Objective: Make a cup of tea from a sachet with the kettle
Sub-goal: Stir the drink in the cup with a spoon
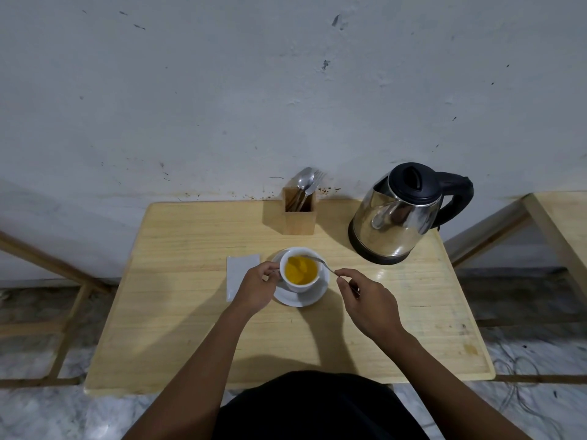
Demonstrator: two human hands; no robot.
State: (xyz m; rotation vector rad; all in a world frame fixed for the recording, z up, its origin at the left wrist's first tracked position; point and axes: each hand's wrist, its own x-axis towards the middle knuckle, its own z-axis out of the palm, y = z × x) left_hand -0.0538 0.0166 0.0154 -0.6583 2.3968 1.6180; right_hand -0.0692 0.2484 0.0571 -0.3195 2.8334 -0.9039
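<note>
From the head camera, your left hand [255, 289] grips the handle side of the white cup [300, 270], which sits on its saucer [305, 298] mid-table [190, 328] and holds yellow tea. Your right hand [368, 300] pinches a spoon [320, 263] dipped into it. The kettle [400, 214] stands behind to the right, the sachet [238, 274] just left.

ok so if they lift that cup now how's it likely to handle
The cup looks ceramic, so probably rigid and breakable if dropped. It is nearly full of yellow tea, so it would likely feel heavy for its size and could slosh. It sits loose on a saucer, which would probably stay behind.
</note>
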